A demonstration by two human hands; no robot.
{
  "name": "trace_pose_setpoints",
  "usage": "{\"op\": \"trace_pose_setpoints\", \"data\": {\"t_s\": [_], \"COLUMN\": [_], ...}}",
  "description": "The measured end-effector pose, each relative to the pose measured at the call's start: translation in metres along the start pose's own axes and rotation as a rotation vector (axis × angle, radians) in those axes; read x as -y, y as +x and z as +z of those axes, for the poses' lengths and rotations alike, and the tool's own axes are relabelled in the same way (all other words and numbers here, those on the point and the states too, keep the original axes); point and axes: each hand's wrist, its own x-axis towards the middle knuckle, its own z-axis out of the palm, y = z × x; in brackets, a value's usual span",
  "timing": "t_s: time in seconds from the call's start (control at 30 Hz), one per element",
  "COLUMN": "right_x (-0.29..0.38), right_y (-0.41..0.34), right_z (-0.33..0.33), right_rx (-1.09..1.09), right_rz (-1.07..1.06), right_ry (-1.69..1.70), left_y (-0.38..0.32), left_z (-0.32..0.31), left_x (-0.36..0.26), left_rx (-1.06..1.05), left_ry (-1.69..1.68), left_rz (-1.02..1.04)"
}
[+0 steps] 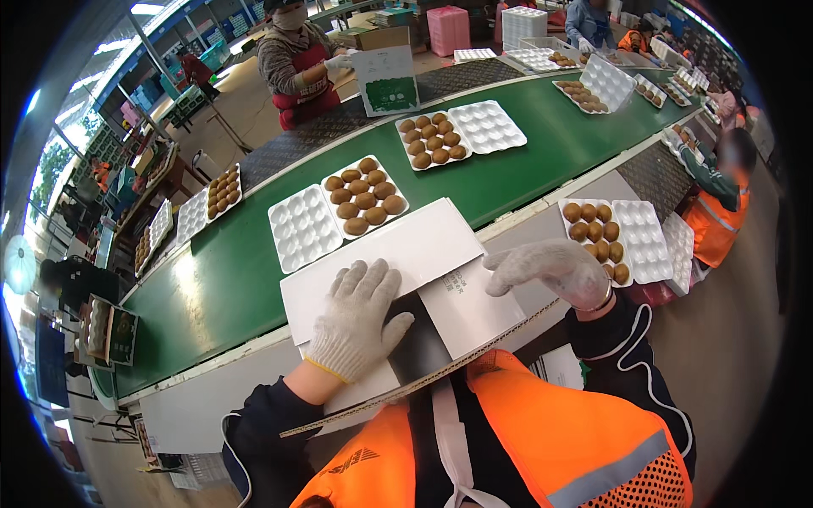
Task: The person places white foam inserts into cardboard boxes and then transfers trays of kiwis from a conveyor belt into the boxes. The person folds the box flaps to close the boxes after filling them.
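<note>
A cardboard box (438,346) with white flaps lies before me, at the near edge of the green conveyor belt. My left hand (362,317), in a white knit glove, rests flat with spread fingers on its long white flap (387,244). My right hand (549,273), gloved too, is at the box's right side above a flap bearing print (473,305); its fingers are bent, and whether they touch the cardboard cannot be told. Just beyond the box, an open white tray of kiwifruit (365,197) stands on the belt. Another such tray (594,241) is right of my right hand.
The green conveyor belt (219,279) carries several more open trays, one at the centre (435,141). Across it a masked person in a red apron holds a printed carton (384,79). At right sits a person in an orange vest (718,209), near stacked trays (678,251).
</note>
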Motion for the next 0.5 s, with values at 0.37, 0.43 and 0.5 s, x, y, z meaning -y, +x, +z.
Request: {"op": "trace_pose_setpoints", "data": {"t_s": [0.37, 0.43, 0.5], "right_x": [-0.193, -0.264, -0.266], "right_y": [-0.075, -0.181, -0.173], "right_z": [0.0, 0.018, 0.061], "right_rx": [-0.87, -1.077, -0.982], "right_rz": [0.587, 0.702, 1.123], "right_ry": [0.217, 0.563, 0.127], "left_y": [-0.012, -0.025, -0.046], "left_z": [-0.037, -0.031, -0.027], "left_x": [0.0, 0.006, 0.015], "left_rx": [0.324, 0.284, 0.199], "left_ry": [-0.026, -0.067, -0.061], "left_rz": [0.103, 0.127, 0.071]}}
